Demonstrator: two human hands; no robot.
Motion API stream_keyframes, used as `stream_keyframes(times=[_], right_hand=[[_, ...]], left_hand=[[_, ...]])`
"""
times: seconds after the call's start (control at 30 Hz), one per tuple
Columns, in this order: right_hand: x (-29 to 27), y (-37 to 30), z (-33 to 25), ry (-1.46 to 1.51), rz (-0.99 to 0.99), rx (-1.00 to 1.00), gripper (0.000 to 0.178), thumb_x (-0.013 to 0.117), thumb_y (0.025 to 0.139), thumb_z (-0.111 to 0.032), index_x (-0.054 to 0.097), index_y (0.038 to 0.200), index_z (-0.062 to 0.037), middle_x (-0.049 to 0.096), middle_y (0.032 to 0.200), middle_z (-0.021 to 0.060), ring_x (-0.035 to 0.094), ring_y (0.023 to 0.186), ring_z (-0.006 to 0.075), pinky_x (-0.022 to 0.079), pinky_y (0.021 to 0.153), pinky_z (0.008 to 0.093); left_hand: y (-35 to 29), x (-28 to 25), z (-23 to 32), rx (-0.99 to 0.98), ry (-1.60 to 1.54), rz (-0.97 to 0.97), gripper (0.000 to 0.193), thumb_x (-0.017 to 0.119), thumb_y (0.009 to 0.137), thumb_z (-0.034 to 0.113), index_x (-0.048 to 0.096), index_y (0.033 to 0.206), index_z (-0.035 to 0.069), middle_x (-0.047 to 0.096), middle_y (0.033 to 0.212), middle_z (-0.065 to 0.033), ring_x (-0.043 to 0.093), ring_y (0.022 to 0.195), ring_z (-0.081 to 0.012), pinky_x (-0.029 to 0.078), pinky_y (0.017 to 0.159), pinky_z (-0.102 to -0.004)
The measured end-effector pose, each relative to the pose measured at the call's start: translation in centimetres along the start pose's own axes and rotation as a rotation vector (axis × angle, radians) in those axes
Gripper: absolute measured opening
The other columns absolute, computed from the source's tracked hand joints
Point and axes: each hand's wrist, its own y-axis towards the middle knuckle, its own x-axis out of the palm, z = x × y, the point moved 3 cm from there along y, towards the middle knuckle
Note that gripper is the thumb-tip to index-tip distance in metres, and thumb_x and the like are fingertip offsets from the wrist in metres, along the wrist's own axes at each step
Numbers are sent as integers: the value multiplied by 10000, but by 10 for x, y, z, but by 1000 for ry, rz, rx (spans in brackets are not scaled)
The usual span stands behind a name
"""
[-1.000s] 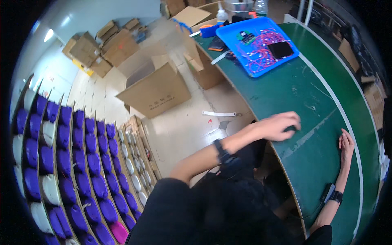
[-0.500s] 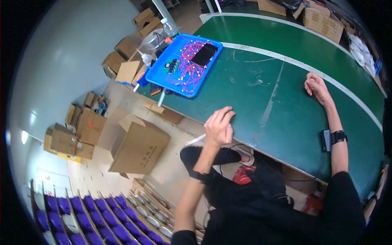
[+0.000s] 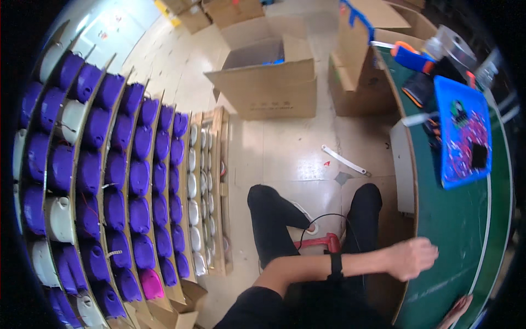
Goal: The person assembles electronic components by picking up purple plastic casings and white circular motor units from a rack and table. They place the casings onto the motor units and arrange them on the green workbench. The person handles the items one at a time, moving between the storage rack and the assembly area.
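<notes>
Near the left edge of the green table (image 3: 438, 290), my left hand (image 3: 413, 259) hovers with its fingers curled in. No object shows in it, and it is slightly blurred. My right hand (image 3: 459, 310) is only partly in view at the lower right, low over the table; its fingers look stretched out, with nothing seen in them. Farther up the table lies a blue tray (image 3: 448, 174) holding a tangle of pink-purple wires (image 3: 466, 143), a dark flat rectangle (image 3: 479, 157) and a small green circuit board (image 3: 458, 112). Both hands are apart from the tray.
On my left stand cardboard-divided rows of purple housings (image 3: 114, 211), a few white ones and a pink one (image 3: 150, 283). An open carton (image 3: 274, 96) sits on the floor ahead. A white strip (image 3: 344, 160) and a red object (image 3: 318, 241) lie near my legs.
My view has swung left, bringing the rows of purple housings fully into view and shifting the table to the right. The right hand has slipped mostly out of the picture; the left stays curled.
</notes>
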Motion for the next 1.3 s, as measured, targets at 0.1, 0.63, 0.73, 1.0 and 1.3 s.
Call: stream_keyframes(times=[0.1,0.63,0.73,1.0,1.3], right_hand=[[30,-6,-4,-195,74,-2,452,576,941,-330,582,1267,-17,638,1188,172,631,1079,251,485,932,380],[135,-81,-73,-1148,-618,225,440,645,873,-387,695,1112,-22,710,983,206,704,885,294,522,844,447],[260,-129,-116,-1138,-1103,175,411,621,878,-313,654,1150,-7,705,984,191,698,878,270,531,813,420],[575,-286,-361,-855,-2055,-747,236,580,817,-158,689,835,51,648,604,124,663,626,195,517,587,362],[622,-612,-666,-87,-2987,-1153,187,578,897,-108,625,1059,-28,698,839,93,671,766,173,525,704,335]], left_hand=[[1,6,0,-1,17,-22,466,585,690,299,605,968,-75,559,1221,-261,532,1171,-362,392,1001,-446],[70,-346,-16,-1137,-73,-266,213,578,830,148,637,1025,87,631,705,-167,628,661,-332,488,644,-454],[39,-467,9,-1338,293,110,201,605,787,111,659,977,74,677,818,-184,665,791,-341,514,716,-434],[-81,-594,174,-1428,332,788,302,542,820,27,603,1115,12,671,768,-78,652,717,-157,508,650,-320],[100,-569,544,-1147,1181,1159,248,655,856,25,647,1103,38,687,880,-35,654,809,-104,524,731,-274]])
